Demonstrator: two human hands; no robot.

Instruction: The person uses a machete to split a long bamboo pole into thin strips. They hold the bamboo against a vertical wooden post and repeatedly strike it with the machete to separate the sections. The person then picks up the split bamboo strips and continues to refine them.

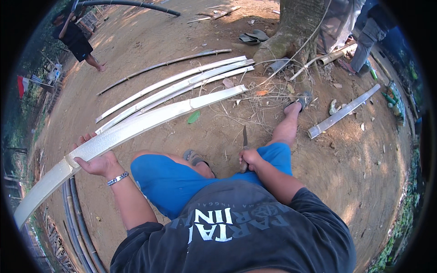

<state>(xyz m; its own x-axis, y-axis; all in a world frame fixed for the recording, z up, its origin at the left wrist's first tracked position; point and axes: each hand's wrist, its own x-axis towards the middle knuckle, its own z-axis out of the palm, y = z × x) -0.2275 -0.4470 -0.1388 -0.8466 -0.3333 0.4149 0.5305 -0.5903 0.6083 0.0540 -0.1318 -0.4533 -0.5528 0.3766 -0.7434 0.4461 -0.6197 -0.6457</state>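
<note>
My left hand (96,160) grips a long split bamboo strip (150,119), its pale inner face turned up. The thumb lies along the near edge and the fingertips show past the far edge. The strip runs from the lower left to the middle of the view. By my right thigh, my right hand (251,158) is closed round the handle of a knife (245,136), whose dark narrow blade points away from me. Just beyond the held strip, several more split bamboo strips (177,83) lie side by side on the ground.
A tree trunk (298,22) rises at the far right of centre, with sandals (254,37) beside it. Thin shavings (259,102) litter the dirt. A bamboo piece (343,111) lies to the right, dark poles (79,223) at lower left. Two people (75,38) stand farther off, left and right.
</note>
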